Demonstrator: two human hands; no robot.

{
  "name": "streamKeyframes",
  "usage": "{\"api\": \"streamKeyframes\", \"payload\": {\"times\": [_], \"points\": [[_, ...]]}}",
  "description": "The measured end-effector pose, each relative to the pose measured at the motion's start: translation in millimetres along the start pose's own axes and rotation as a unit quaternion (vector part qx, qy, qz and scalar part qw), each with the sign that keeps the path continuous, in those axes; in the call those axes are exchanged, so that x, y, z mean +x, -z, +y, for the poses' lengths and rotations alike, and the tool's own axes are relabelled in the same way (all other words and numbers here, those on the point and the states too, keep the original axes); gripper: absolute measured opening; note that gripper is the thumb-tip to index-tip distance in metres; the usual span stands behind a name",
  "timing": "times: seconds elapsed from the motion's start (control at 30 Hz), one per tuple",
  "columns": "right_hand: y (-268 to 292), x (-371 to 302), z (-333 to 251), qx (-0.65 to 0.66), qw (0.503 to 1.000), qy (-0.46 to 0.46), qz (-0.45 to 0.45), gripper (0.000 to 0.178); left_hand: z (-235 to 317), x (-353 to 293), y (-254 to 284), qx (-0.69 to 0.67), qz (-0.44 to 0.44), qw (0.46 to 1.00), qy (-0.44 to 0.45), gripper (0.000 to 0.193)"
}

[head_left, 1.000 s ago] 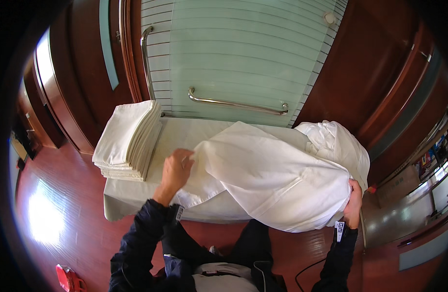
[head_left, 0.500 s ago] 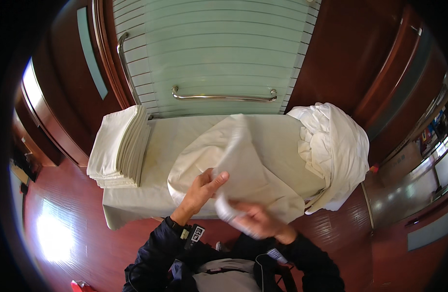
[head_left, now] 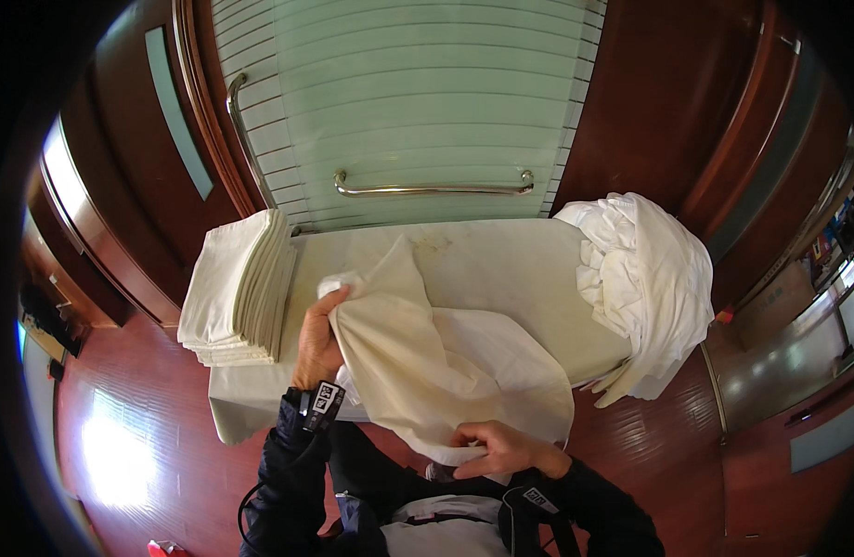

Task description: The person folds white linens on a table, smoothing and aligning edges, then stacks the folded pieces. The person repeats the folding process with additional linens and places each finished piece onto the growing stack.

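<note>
A loose cream-white cloth spreads between my two hands, partly lying on the covered table and drooping over its front edge. My left hand grips the cloth's left side, thumb on top and a bunched bit sticking up past it. At the near edge, my right hand pinches the hem of the same cloth between thumb and fingers. A neat stack of folded white cloths stands at the table's left end, beyond my left hand. To the right lies a big crumpled heap of white cloth.
A pale cover drapes the table. Behind it rises a frosted glass panel with a metal bar low across it. Dark red wooden doors flank the panel. The reddish floor shines with glare on the left.
My left hand has moved left and away from me, drawing the cloth with it. The right hand has come slightly nearer and right, and the cloth has turned and spread between them.
</note>
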State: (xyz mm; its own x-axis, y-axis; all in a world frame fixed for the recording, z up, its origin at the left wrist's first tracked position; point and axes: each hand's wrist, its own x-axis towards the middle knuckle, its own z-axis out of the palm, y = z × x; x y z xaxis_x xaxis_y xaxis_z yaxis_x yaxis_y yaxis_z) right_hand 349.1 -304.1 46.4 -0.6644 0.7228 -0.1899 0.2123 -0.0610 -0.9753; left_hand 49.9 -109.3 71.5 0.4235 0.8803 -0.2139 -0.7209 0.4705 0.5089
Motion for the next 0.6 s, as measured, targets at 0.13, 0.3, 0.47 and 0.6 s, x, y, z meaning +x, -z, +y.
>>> {"api": "streamKeyframes", "payload": {"times": [0.13,0.3,0.47,0.6], "points": [[32,-19,28,0.005,0.991,-0.027,0.129,0.033,22,-22,6,0.009,0.007,0.998,-0.066,0.042],[116,4,37,-0.181,0.814,0.076,0.546,0.018,25,-47,6,0.018,0.028,0.995,-0.092,0.049],[137,65,22,-0.227,0.855,-0.009,0.466,0.035,6,-82,-9,0.035,0.0,0.998,-0.047,0.058],[124,112,11,-0.3,0.878,-0.074,0.365,0.045,-2,-105,-30,0.049,0.044,0.996,-0.064,0.063]]}}
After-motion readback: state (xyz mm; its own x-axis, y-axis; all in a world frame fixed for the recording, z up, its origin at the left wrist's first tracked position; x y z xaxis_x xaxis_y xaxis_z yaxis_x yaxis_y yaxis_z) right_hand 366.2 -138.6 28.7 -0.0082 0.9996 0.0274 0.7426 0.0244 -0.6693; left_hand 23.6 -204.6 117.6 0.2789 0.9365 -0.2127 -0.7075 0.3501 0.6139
